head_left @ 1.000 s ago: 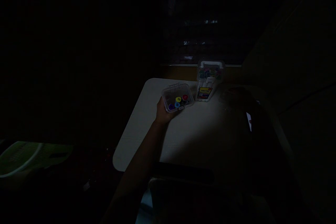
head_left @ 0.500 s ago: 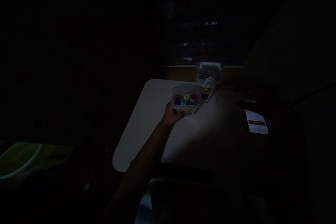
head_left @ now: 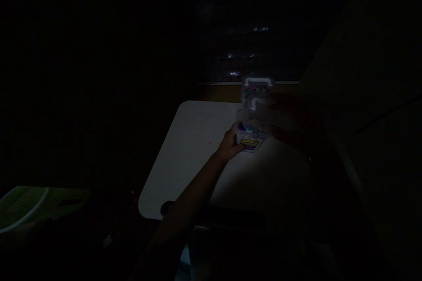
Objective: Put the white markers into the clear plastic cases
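The scene is very dark. My left hand (head_left: 229,145) grips the left side of a small clear plastic box (head_left: 252,129) with coloured pieces inside and a yellow label, standing on a white table (head_left: 194,149). My right hand (head_left: 290,125) is a dark shape at the box's right side, on its raised clear lid (head_left: 267,114); its fingers are lost in shadow. A second, taller clear box with a white handle (head_left: 258,85) stands just behind.
The table's left and near edges fall off into darkness. A green and white object (head_left: 29,204) lies low at the far left. A window with blinds (head_left: 244,52) is behind the table. Something dark lies at the table's near edge (head_left: 227,217).
My left hand has carried the small box to the right and set it upright in front of the taller box. My right hand has come in to its lid, hiding the white card.
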A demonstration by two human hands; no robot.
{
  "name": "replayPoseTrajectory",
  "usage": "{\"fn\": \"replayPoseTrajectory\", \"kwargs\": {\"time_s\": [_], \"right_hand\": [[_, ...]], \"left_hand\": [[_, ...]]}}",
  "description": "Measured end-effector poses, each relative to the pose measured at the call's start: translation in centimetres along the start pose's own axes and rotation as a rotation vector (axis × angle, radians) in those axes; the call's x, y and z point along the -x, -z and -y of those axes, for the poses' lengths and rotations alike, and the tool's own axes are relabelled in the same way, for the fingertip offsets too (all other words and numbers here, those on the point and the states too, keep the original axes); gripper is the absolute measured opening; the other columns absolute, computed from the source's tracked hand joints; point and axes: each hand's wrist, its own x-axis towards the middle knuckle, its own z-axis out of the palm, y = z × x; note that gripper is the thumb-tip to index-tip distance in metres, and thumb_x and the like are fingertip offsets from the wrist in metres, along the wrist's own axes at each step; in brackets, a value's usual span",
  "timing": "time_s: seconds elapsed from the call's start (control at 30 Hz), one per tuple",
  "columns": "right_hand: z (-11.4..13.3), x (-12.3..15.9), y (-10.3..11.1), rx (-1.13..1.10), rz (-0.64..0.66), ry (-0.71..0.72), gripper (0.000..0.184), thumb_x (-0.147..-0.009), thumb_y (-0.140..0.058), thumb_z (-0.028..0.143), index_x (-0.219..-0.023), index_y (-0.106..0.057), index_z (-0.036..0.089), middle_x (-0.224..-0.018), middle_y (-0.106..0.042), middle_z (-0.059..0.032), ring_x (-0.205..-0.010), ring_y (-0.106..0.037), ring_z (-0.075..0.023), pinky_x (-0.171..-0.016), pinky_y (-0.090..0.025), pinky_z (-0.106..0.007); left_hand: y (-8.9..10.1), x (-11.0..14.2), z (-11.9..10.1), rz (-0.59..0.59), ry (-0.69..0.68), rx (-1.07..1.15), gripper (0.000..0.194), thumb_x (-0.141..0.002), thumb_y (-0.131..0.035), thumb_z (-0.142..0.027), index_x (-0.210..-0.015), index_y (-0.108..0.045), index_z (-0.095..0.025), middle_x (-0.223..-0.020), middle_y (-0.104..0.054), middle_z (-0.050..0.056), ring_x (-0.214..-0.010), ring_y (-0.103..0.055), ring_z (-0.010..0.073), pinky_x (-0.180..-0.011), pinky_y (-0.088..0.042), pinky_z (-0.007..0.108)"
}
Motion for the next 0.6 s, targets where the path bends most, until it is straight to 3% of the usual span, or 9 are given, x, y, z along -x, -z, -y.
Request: {"fn": "replayPoseTrajectory", "kwargs": {"time_s": [0.43,0.6], "right_hand": [[0.1,0.2,-1.6,-0.056,0.005,0.041,0.035,-0.08,-0.07,0.039,-0.114,-0.065,0.033,-0.135,-0.06,-0.0017,-0.127,-0.055,-0.0277,-0.107,-0.05,-0.049],[-0.1,0.1,-1.6,-0.043,-0.011,0.024,0.033,-0.081,-0.069,0.04,-0.112,-0.066,0.032,-0.132,-0.061,-0.0025,-0.125,-0.057,-0.0279,-0.104,-0.051,-0.05]], "left_hand": [[-0.5,-0.1,0.0,0.001,-0.009,0.001,0.081,-0.064,-0.069,-0.055,-0.132,-0.047,-0.017,-0.13,-0.059,0.011,-0.117,-0.056,0.0335,-0.093,-0.049,0.044],[-0.4,-0.1,0.2,-0.004,-0.024,-0.02,0.075,-0.065,-0.069,-0.056,-0.125,-0.051,-0.015,-0.127,-0.06,0.013,-0.117,-0.057,0.0342,-0.094,-0.049,0.044]]}}
